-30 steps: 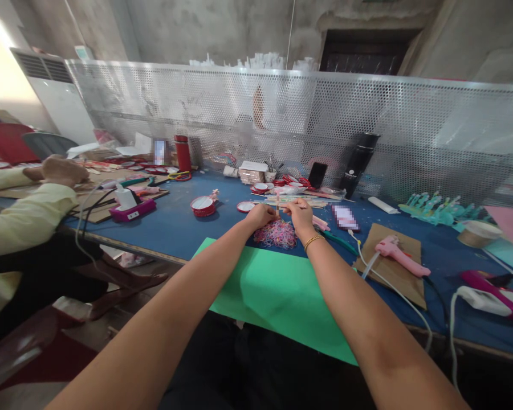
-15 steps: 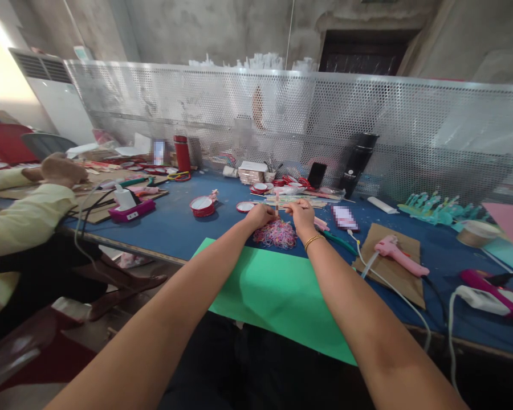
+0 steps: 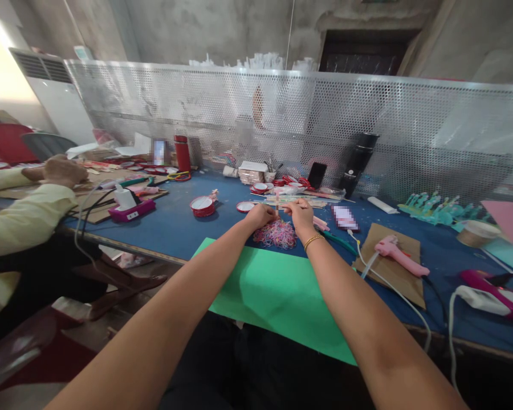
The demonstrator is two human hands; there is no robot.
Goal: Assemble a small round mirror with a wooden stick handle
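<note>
A heap of small multicoloured rubber bands (image 3: 276, 234) lies just beyond the green sheet (image 3: 269, 285). Above the heap, my left hand (image 3: 260, 216) is closed around the lower part of a thin upright stick (image 3: 277, 201) with a pinkish top. To the right of the stick, my right hand (image 3: 300, 213) has its thumb and fingertips pinched together. What those fingertips hold, if anything, is too small to make out. Pale flat sticks (image 3: 320, 201) lie behind my hands.
A pink glue gun (image 3: 399, 254) rests on cardboard (image 3: 414, 290) at right, its cable running off the table. Red tape rolls (image 3: 202, 206) sit to the left. A black bottle (image 3: 359, 165) and a phone (image 3: 317, 175) stand behind. At far left, a co-worker's hands (image 3: 64, 169) are busy.
My right hand has shifted very slightly left, toward the stick. My left hand and the stick look the same as before.
</note>
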